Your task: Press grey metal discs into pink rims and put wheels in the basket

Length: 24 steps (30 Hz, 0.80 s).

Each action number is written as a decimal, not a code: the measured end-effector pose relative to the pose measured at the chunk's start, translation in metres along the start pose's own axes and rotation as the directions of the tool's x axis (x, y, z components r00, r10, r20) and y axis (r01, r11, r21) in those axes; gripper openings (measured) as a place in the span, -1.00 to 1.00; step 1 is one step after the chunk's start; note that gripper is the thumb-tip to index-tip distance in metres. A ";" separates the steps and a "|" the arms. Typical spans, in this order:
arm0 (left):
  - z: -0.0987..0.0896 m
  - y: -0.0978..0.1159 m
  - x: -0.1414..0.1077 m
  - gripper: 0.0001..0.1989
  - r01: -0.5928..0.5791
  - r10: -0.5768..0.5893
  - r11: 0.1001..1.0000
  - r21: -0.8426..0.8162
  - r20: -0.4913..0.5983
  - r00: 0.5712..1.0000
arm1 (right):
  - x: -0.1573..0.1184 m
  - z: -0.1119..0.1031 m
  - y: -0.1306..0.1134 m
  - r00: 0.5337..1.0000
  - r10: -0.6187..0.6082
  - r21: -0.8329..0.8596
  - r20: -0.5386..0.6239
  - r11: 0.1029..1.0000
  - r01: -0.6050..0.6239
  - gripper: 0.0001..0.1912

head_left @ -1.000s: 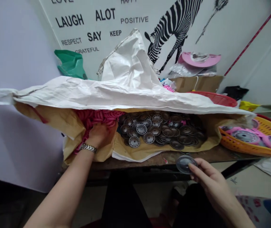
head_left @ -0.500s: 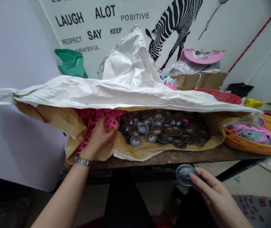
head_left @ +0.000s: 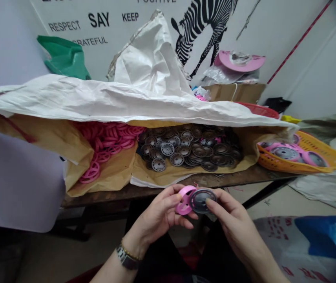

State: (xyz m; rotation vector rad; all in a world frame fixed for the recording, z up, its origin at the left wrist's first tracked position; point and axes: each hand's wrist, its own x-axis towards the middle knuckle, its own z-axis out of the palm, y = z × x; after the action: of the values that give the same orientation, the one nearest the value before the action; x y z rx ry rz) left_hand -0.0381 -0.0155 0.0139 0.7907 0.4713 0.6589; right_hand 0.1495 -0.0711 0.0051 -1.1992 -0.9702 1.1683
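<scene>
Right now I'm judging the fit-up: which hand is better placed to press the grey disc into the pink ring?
Probably the right hand: its fingertips sit on the grey disc, while the left hand grips the pink ring.

**Colours and patterns at the bench**

Pink ring [head_left: 185, 199] held against a dark grey, silver-rimmed disc [head_left: 202, 200]. Heap of pink rings [head_left: 106, 143] beside a heap of grey-and-silver spoked discs [head_left: 185, 151], both on brown paper [head_left: 115, 177] under a white sack [head_left: 97, 100]. Orange basket [head_left: 327, 155]; green bag [head_left: 63, 59]; black-and-white striped zebra [head_left: 203, 27] and black lettering [head_left: 99, 19] on the white wall.
</scene>
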 end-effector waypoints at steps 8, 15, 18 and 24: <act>0.005 -0.024 0.011 -0.67 0.063 -0.062 0.998 -0.029 0.013 0.998 | -0.001 -0.003 0.014 0.999 -0.018 -0.059 0.034 0.998 0.020 -0.53; 0.013 -0.021 0.010 -0.69 -0.035 0.081 0.919 0.393 -0.100 0.992 | 0.000 -0.005 0.014 1.000 -0.027 -0.129 0.008 0.991 0.028 -0.74; 0.017 -0.017 0.007 -0.72 -0.131 0.190 0.679 0.722 -0.001 0.982 | -0.002 -0.005 0.012 0.999 -0.036 -0.145 -0.008 0.989 0.035 -0.78; 0.016 -0.033 0.013 -0.70 -0.164 0.325 0.466 0.869 0.004 0.946 | -0.008 0.000 0.014 0.990 -0.117 -0.217 -0.084 0.971 0.097 -0.84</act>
State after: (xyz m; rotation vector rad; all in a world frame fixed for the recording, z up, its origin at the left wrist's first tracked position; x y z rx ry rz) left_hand -0.0075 -0.0317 -0.0030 1.8249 0.8818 0.7519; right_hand 0.1458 -0.0793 -0.0087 -1.3422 -1.0926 0.9302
